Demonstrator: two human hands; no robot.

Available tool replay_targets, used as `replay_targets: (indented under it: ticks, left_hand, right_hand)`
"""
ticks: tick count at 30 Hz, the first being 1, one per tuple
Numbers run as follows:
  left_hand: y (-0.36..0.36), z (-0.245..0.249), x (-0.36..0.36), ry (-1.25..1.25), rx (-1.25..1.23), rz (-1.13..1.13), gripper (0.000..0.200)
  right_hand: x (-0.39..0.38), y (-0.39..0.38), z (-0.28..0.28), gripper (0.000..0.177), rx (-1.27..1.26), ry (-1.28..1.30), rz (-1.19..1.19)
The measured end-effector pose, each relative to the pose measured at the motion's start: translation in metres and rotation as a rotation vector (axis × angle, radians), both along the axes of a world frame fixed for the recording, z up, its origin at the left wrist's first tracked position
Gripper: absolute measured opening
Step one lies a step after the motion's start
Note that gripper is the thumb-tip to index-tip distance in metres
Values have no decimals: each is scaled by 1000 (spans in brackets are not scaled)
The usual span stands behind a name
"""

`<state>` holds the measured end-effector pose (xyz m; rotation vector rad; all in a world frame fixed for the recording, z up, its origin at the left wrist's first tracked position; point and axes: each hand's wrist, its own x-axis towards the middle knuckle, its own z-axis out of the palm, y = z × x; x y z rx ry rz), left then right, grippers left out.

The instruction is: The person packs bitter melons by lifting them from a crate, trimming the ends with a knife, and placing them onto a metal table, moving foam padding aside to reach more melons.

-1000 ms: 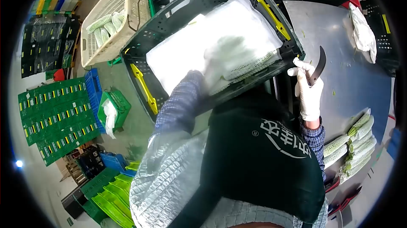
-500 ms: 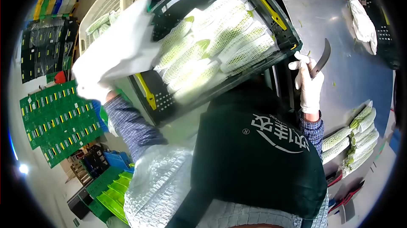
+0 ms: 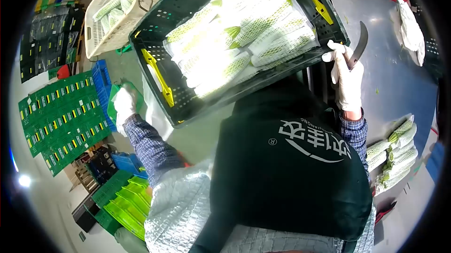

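A black crate [image 3: 188, 98] with yellow handles sits in front of me, filled with several net-wrapped green vegetables [image 3: 244, 41]. My left hand [image 3: 125, 102], in a white glove, is lowered to the left of the crate and grips a white sheet [image 3: 152, 109] hanging beside the crate's near corner, over a small green basket [image 3: 112, 100]. My right hand [image 3: 346, 81], also gloved, is raised at the crate's right corner and grips a curved dark knife [image 3: 358, 46], blade pointing up. I wear a dark apron [image 3: 291, 173].
A steel table [image 3: 394, 65] lies to the right with a row of wrapped vegetables [image 3: 392, 152] and a white cloth [image 3: 411, 29]. A beige basket [image 3: 117, 13] with more vegetables stands at upper left. Green and blue crates [image 3: 66, 116] are stacked on the floor.
My left hand pulled the white sheet off the crate, uncovering the wrapped vegetables, then swung it down to the left. My right hand stayed by the crate's corner with the knife.
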<state>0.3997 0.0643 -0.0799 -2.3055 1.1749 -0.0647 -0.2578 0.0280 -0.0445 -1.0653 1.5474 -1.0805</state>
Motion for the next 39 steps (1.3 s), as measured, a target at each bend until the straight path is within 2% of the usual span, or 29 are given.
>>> replay_targets:
  ticks: [2,4,5,6,7,8,9,10,12,13,14,16,18,19,22,26,27,30,33,35,36,38,39]
  left_hand:
    - [-22,27,-88,430,-822,-452,27]
    - [-64,34,-157,814,-727,-423,27]
    - [-82,7,-164,906,-611,-441,28]
    - [-99,-21,-167,1124,-448,-275,31]
    - [-117,-50,-175,985,-371,-404,35]
    - [-136,-105,-162,1072,-422,-562,48]
    - [-145,-117,-173,873,-349,-528,63]
    - [-157,-108,-191,783,-266,-464,72]
    - [-181,-130,-199,680,-243,-452,75]
    - [-191,-139,-198,641,-239,-532,73]
    - [-201,-147,-196,661,-163,-476,70]
    - [-211,-165,-193,574,-147,-523,70]
    - [-224,-163,-191,648,-19,-380,75]
    - [-231,-177,-181,655,-22,-358,80]
    - [-250,-173,-172,724,199,-318,84]
    - [-251,-206,-128,834,147,-364,84]
    - [-250,-191,-132,945,183,-251,90]
    - [-245,-181,-120,1387,278,-132,93]
    - [-232,-177,-116,1101,128,-421,76]
    - [-219,-129,-161,899,214,-528,75]
    - [-211,-131,-154,1011,156,-562,70]
    - [-188,-72,-202,800,33,-667,71]
    - [-181,-30,-223,690,108,-675,73]
  right_hand:
    - [3,0,0,26,10,0,0]
    - [7,2,-2,26,29,-14,-9]
    - [7,5,-2,27,51,-15,-2]
    - [5,8,-3,26,53,19,20]
    - [5,12,-4,26,42,10,6]
    - [4,15,-6,26,32,3,-11]
    - [2,16,-3,26,42,79,1]
    - [0,20,-1,25,60,62,-11]
    - [-8,25,-10,24,9,158,-13]
    - [-9,28,-7,24,39,151,-36]
    - [-8,32,1,24,135,180,-66]
    - [-10,37,-1,23,140,153,-97]
    - [-11,41,-5,23,152,97,-130]
    - [-11,43,-6,23,162,55,-145]
    - [-13,44,-15,23,148,24,-134]
    - [-10,39,-15,24,150,105,-101]
    - [-8,36,-12,24,166,101,-101]
    - [0,29,-4,25,207,90,-104]
    - [1,23,-9,25,155,79,-55]
    - [2,18,-13,25,120,114,-39]
    - [2,16,-14,25,103,131,-29]
    - [5,10,-14,25,117,79,-24]
    - [7,6,-11,25,131,62,-11]
